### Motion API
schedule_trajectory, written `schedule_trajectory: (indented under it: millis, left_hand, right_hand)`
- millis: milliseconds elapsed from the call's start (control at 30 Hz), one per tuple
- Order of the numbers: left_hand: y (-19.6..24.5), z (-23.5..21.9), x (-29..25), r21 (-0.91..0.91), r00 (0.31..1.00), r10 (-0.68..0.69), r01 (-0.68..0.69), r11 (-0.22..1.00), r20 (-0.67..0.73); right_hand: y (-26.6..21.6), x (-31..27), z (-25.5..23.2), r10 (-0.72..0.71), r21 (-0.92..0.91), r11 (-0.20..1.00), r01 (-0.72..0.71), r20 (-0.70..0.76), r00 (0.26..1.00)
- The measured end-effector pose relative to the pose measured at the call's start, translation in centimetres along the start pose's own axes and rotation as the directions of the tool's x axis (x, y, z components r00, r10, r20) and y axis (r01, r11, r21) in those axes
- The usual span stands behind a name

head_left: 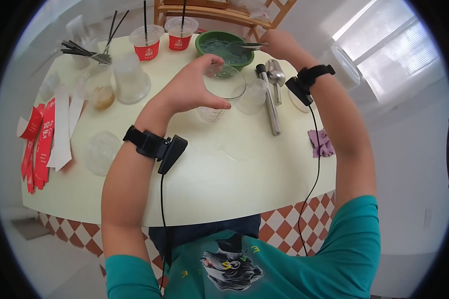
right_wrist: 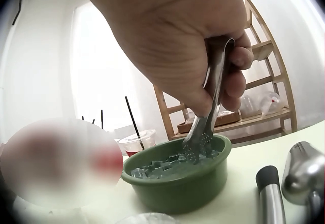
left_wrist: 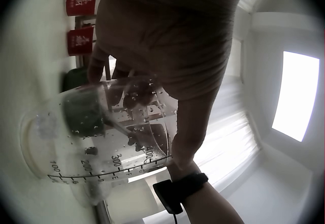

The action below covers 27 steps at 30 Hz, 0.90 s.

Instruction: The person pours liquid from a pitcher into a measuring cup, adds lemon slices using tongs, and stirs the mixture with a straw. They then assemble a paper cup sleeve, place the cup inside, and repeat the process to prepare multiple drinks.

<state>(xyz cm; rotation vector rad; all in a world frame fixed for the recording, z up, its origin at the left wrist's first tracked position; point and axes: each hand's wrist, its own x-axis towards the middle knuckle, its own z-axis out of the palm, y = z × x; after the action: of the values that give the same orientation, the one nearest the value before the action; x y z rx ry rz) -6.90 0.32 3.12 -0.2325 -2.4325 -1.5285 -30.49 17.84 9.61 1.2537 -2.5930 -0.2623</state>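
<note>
My left hand [head_left: 192, 87] grips a clear measuring cup [left_wrist: 127, 132] near its rim, thumb on one side and fingers on the other; droplets cling to its wall. The cup stands upright beside the green bowl. Metal tongs [right_wrist: 205, 117] are pinched in my right hand [right_wrist: 188, 46], their perforated tips down among the cubes in the green bowl [right_wrist: 177, 188]. Pale bluish, translucent cubes [right_wrist: 162, 168] fill much of that bowl. In the head view my right hand [head_left: 283, 47] is at the bowl's right side.
A muddler [head_left: 272, 109] and a metal scoop [head_left: 276, 74] lie right of the cup. Two red-sleeved cups [head_left: 147, 51] with black straws stand at the back. Stacked clear cups [head_left: 129, 82], red sleeves [head_left: 46, 139] and a jar of brown liquid [head_left: 103, 98] are on the left; a purple cloth [head_left: 322, 143] lies right.
</note>
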Motion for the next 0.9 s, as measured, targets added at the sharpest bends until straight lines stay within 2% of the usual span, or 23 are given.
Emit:
schedule_trajectory:
  millis: [67, 100, 200, 367, 500, 600, 667, 800, 900]
  left_hand:
    - [-0.1, 0.0, 0.1, -0.011, 1.000, 0.029, -0.028, 1.000, 0.006]
    - [-0.1, 0.0, 0.1, -0.010, 1.000, 0.025, -0.025, 1.000, 0.005]
    - [0.0, 0.0, 0.1, 0.010, 1.000, 0.009, -0.009, 1.000, 0.006]
    - [-0.3, 0.0, 0.1, -0.006, 1.000, 0.021, -0.021, 1.000, 0.003]
    - [-0.3, 0.0, 0.1, -0.002, 1.000, 0.029, -0.029, 1.000, 0.000]
    - [-0.1, 0.0, 0.1, 0.002, 1.000, 0.029, -0.029, 1.000, 0.005]
    - [0.1, -0.1, 0.0, 0.008, 1.000, 0.002, -0.002, 1.000, 0.006]
    - [-0.2, 0.0, 0.1, -0.013, 0.999, 0.036, -0.036, 0.999, 0.012]
    - [0.2, -0.2, 0.2, 0.005, 0.999, 0.021, -0.021, 1.000, 0.025]
  right_hand:
    - [-0.5, 0.8, -0.2, 0.043, -0.115, 0.993, -0.034, 0.081, 0.996]
    - [-0.6, 1.1, -0.2, 0.041, -0.113, 0.993, -0.032, 0.083, 0.996]
    - [-0.2, 1.7, 0.0, 0.029, -0.139, 0.990, -0.021, 0.060, 0.998]
    - [-0.3, 1.9, -0.8, -0.102, -0.213, 0.970, 0.116, 0.076, 0.992]
    - [-0.9, 1.4, -1.3, -0.075, -0.244, 0.965, 0.092, 0.077, 0.994]
    - [-0.3, 1.7, -0.6, -0.155, -0.256, 0.955, 0.149, -0.003, 0.988]
    - [0.0, 1.8, -0.8, -0.118, -0.215, 0.969, 0.121, 0.029, 0.993]
    - [0.3, 0.3, -2.2, -0.114, -0.148, 0.982, 0.118, 0.036, 0.993]
    - [0.5, -0.6, -2.5, -0.046, -0.059, 0.997, 0.048, 0.021, 0.999]
